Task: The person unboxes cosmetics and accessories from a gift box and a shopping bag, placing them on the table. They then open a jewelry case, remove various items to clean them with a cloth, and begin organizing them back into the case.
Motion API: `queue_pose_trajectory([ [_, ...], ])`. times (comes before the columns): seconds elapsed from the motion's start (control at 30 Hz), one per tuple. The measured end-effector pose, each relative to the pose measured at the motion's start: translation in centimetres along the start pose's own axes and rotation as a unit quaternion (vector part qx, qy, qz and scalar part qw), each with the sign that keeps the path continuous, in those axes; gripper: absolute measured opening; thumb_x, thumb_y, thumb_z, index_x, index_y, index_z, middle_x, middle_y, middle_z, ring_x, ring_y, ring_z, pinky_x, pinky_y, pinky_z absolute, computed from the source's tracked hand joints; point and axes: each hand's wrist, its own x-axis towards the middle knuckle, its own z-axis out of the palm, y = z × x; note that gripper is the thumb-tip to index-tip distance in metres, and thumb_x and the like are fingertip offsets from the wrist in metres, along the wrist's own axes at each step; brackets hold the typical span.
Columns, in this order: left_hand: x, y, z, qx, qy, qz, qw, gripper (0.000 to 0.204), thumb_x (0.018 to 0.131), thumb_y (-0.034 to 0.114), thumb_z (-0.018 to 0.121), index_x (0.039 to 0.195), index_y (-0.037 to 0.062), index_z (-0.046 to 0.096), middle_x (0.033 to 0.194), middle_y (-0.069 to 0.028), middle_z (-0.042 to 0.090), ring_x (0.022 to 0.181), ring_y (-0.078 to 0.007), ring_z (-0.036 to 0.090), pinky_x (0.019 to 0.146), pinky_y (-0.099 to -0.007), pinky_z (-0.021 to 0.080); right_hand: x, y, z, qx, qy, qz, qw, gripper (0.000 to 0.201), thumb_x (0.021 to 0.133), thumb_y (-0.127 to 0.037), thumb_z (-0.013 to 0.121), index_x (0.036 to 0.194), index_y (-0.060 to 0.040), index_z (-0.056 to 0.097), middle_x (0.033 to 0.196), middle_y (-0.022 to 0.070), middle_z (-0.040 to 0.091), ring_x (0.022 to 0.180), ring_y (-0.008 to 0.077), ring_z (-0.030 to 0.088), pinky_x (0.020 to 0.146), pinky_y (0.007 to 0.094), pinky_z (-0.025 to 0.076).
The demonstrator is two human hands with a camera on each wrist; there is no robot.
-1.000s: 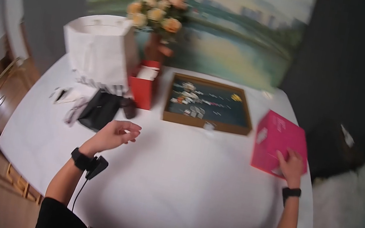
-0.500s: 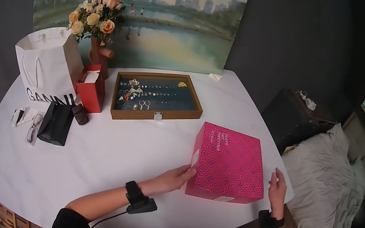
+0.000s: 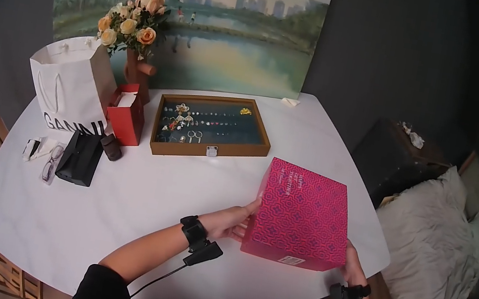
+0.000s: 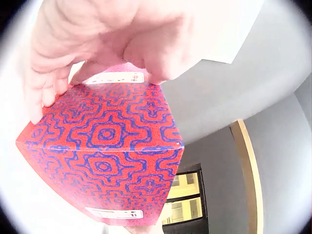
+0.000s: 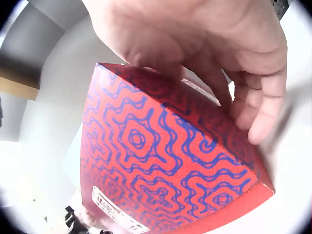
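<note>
A pink box (image 3: 303, 215) with a blue-purple maze pattern and white lettering sits near the front right of the table. On its left side my left hand (image 3: 231, 220) grips it, thumb by the upper edge and fingers lower down. In the left wrist view, the bent fingers (image 4: 48, 95) lie against the box's side, over a white label (image 4: 117, 78). My right hand (image 3: 352, 264) holds the opposite side, partly hidden behind the box in the head view. The right wrist view shows its thumb and curved fingers (image 5: 258, 117) against that side.
Behind the box lies a wooden display case (image 3: 214, 129) of jewellery. At left stand a white paper bag (image 3: 71, 85), a red box (image 3: 125, 120) and a flower vase (image 3: 136, 70). Glasses (image 3: 52, 164) and a black case (image 3: 79, 160) lie in front. The table's right edge (image 3: 386, 246) is close.
My right hand has come in from beside the box to its right side. The left hand's fingers have spread lower along the left side. A second ago the left hand was away from the box.
</note>
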Motion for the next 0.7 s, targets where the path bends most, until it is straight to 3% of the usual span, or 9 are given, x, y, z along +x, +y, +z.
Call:
queue_pose_trajectory([
  [0.07, -0.2, -0.2, 0.0, -0.001, -0.002, -0.002, 1.000, 0.081, 0.088, 0.071, 0.030, 0.124, 0.0019, 0.050, 0.110, -0.0098, 0.060, 0.097, -0.0171, 0.058, 0.093, -0.0344, 0.046, 0.5, 0.8, -0.4, 0.024, -0.007, -0.010, 1.000, 0.046, 0.098, -0.033, 0.034, 0.133, -0.0046, 0.044, 0.125, 0.0084, 0.056, 0.113, 0.0203, 0.052, 0.096, 0.0351, 0.042],
  [0.13, -0.6, -0.2, 0.1, 0.028, -0.059, 0.040, 0.997, 0.084, 0.085, 0.074, 0.034, 0.125, 0.0015, 0.049, 0.112, -0.0122, 0.060, 0.103, -0.0195, 0.058, 0.094, -0.0363, 0.046, 1.1, 1.3, -0.7, 0.058, -0.017, -0.004, 0.998, 0.047, 0.098, -0.035, 0.034, 0.135, -0.0067, 0.042, 0.130, 0.0081, 0.053, 0.118, 0.0207, 0.050, 0.099, 0.0367, 0.040],
  [0.23, -0.2, -0.2, 0.2, 0.044, -0.095, 0.023, 0.994, 0.085, 0.083, 0.074, 0.039, 0.125, 0.0009, 0.049, 0.113, -0.0140, 0.060, 0.108, -0.0227, 0.057, 0.094, -0.0411, 0.045, 1.2, 1.1, -1.0, 0.097, -0.017, -0.041, 0.994, 0.050, 0.098, -0.038, 0.035, 0.138, -0.0090, 0.039, 0.134, 0.0073, 0.049, 0.122, 0.0208, 0.047, 0.102, 0.0379, 0.038],
  [0.37, -1.1, 0.4, 0.3, -0.054, -0.072, 0.012, 0.996, 0.084, 0.082, 0.073, 0.043, 0.125, 0.0009, 0.049, 0.115, -0.0150, 0.059, 0.106, -0.0250, 0.057, 0.093, -0.0458, 0.045, -0.3, -1.2, 0.7, 0.092, 0.022, -0.069, 0.993, 0.051, 0.098, -0.041, 0.035, 0.138, -0.0088, 0.041, 0.133, 0.0057, 0.051, 0.121, 0.0200, 0.048, 0.102, 0.0370, 0.038],
  [0.47, -1.7, 0.5, -0.1, -0.102, -0.060, 0.000, 0.993, 0.083, 0.082, 0.072, 0.046, 0.124, 0.0007, 0.049, 0.117, -0.0159, 0.057, 0.105, -0.0258, 0.057, 0.093, -0.0480, 0.044, -0.8, -2.4, 0.8, 0.109, -0.024, -0.055, 0.992, 0.052, 0.097, -0.043, 0.040, 0.137, -0.0103, 0.043, 0.132, 0.0047, 0.053, 0.119, 0.0194, 0.050, 0.101, 0.0366, 0.039],
  [0.53, -2.4, 0.8, 0.0, -0.128, -0.045, 0.004, 0.991, 0.078, 0.086, 0.067, 0.046, 0.126, 0.0004, 0.049, 0.120, -0.0145, 0.056, 0.105, -0.0225, 0.056, 0.097, -0.0425, 0.041, -1.3, -3.0, 0.8, 0.111, -0.051, 0.015, 0.992, 0.053, 0.096, -0.045, 0.044, 0.136, -0.0113, 0.044, 0.131, 0.0046, 0.054, 0.117, 0.0194, 0.052, 0.100, 0.0366, 0.039],
  [0.57, -1.8, 0.5, -0.4, -0.117, -0.054, 0.001, 0.992, 0.078, 0.086, 0.067, 0.046, 0.126, 0.0004, 0.049, 0.120, -0.0145, 0.056, 0.105, -0.0225, 0.056, 0.097, -0.0425, 0.041, -1.5, -3.0, 0.7, 0.118, -0.039, 0.009, 0.992, 0.053, 0.096, -0.045, 0.044, 0.136, -0.0113, 0.044, 0.131, 0.0046, 0.054, 0.117, 0.0194, 0.052, 0.100, 0.0366, 0.039],
  [0.63, -0.5, -0.2, -1.6, -0.102, -0.017, 0.068, 0.992, 0.071, 0.091, 0.060, 0.045, 0.129, 0.0001, 0.047, 0.119, -0.0103, 0.057, 0.106, -0.0176, 0.055, 0.099, -0.0345, 0.039, -1.4, -2.4, 0.7, 0.139, -0.105, 0.044, 0.984, 0.058, 0.093, -0.049, 0.047, 0.133, -0.0070, 0.046, 0.129, 0.0075, 0.055, 0.112, 0.0209, 0.055, 0.099, 0.0378, 0.041],
  [0.7, -0.8, 0.0, -2.1, -0.067, -0.010, 0.068, 0.995, 0.068, 0.092, 0.057, 0.045, 0.129, 0.0002, 0.047, 0.119, -0.0086, 0.058, 0.105, -0.0157, 0.054, 0.098, -0.0321, 0.039, -1.4, -2.0, 1.3, 0.203, -0.114, 0.091, 0.968, 0.060, 0.093, -0.050, 0.048, 0.131, -0.0042, 0.047, 0.127, 0.0092, 0.056, 0.111, 0.0218, 0.056, 0.098, 0.0383, 0.042],
])
